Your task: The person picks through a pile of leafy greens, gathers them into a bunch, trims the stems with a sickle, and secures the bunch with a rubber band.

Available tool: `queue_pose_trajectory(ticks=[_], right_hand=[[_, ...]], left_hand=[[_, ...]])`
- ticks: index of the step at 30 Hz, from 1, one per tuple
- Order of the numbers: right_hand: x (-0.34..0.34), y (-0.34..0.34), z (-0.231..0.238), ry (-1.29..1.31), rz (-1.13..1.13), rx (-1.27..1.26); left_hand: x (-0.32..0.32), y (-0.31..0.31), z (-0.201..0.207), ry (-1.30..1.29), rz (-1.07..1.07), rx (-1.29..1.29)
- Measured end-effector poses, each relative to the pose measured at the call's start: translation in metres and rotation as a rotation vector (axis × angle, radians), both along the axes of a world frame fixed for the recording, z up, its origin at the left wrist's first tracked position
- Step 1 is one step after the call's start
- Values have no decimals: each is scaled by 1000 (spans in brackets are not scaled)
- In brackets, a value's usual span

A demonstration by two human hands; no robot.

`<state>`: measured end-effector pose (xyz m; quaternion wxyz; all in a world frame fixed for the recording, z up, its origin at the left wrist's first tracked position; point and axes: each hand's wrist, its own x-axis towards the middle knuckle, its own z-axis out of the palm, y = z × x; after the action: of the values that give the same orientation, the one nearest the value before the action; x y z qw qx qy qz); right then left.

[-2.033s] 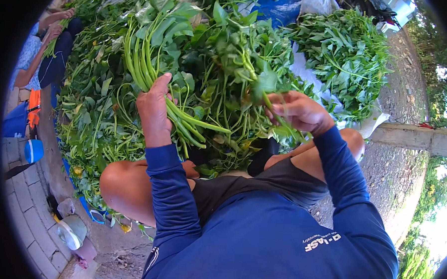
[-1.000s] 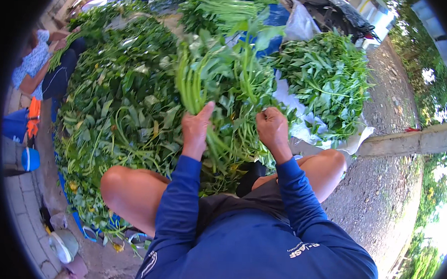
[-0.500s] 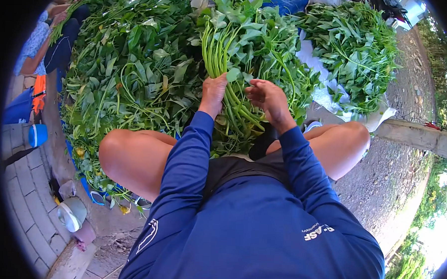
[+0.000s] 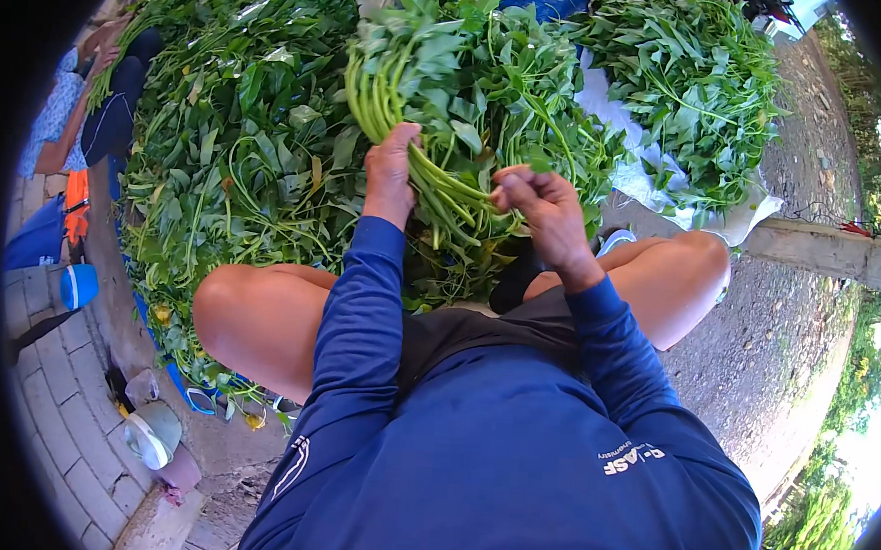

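Note:
My left hand is closed around the stems of a bunch of water spinach. Its leafy tops, blurred by motion, point up and away; the bare lower stems stick out to the right of the fist. At those stem ends, my right hand has its fingers pinched together, with a small green leaf showing just above them. Exactly how much the right fingers grip is hard to see. Under both hands spreads a large heap of loose water spinach, reaching up to my crossed legs.
A second pile of greens lies on white sheeting at the far right, near a concrete curb. Another person sits at the far left holding stems. A blue cup-like container and a pale cap are on the left.
My left hand has swung the bunch to the left and tilted it. My right hand has come down to the stem ends, its fingers now pinched, with a small leaf at them.

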<state>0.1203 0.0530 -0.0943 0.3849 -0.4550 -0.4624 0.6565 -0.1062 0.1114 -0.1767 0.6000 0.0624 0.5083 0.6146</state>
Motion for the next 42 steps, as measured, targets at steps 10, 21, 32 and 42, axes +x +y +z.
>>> queue_pose_trajectory(ticks=[10, 21, 32, 42], right_hand=[[99, 71, -77, -1318, 16, 162], [114, 86, -122, -1166, -135, 302], [80, 47, 56, 84, -162, -116], [40, 55, 49, -521, -360, 551]], left_hand=[[-48, 0, 63, 290, 92, 96], [-26, -3, 59, 335, -21, 72], [-7, -1, 55, 308, -100, 124], [22, -18, 32, 188, -109, 220]])
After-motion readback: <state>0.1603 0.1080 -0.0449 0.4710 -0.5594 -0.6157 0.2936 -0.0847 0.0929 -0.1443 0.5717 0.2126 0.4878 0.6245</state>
